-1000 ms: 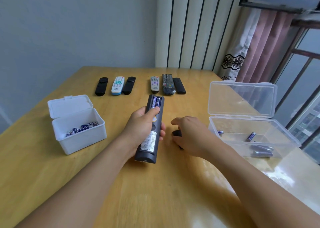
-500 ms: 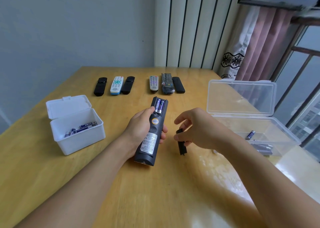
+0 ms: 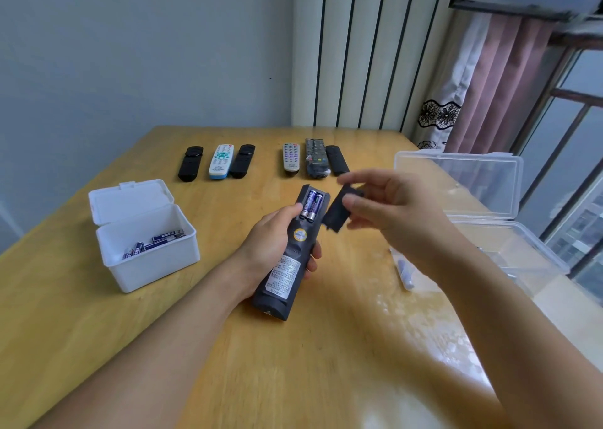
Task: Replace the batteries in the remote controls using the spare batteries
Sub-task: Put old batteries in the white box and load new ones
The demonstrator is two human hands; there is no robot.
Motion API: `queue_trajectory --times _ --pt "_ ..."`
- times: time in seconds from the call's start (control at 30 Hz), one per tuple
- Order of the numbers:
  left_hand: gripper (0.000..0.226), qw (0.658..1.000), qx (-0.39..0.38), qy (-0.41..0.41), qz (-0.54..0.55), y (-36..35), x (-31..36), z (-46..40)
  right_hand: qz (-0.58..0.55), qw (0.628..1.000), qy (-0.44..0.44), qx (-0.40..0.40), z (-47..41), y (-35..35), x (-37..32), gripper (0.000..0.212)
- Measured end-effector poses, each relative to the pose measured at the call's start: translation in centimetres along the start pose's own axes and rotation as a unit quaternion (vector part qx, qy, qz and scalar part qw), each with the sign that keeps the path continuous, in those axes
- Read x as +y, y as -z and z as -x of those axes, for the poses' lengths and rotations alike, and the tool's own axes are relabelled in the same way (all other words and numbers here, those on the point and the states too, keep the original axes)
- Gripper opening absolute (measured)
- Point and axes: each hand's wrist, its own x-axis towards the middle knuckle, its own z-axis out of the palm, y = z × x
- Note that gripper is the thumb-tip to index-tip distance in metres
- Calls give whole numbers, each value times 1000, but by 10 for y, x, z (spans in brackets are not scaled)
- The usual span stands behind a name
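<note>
Two blue batteries point(image 3: 311, 205) sat side by side in the uncovered compartment of the dark remote point(image 3: 288, 259), which the left hand point(image 3: 272, 249) grasped back-up above the middle of the table point(image 3: 98, 330), thumb beside the cells. Just right of the compartment, the right hand point(image 3: 388, 213) pinched the black battery cover point(image 3: 339, 213), held apart from the remote. Spare batteries lay in the white box point(image 3: 143, 236) near the left edge; six other remotes point(image 3: 261, 161) lined the far edge.
</note>
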Motion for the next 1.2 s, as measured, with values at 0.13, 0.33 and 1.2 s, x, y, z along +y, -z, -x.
queue_trajectory --times 0.13,0.33,1.2 --pt "53 998 -62 15 -23 -3 1 6 -41 997 45 40 -6 3 8 25" --pt "49 994 -101 2 -49 -7 -1 10 21 996 60 59 -10 6 19 25" --pt "48 995 -91 -22 -24 -11 -7 12 194 975 89 57 -6 -5 25 38"
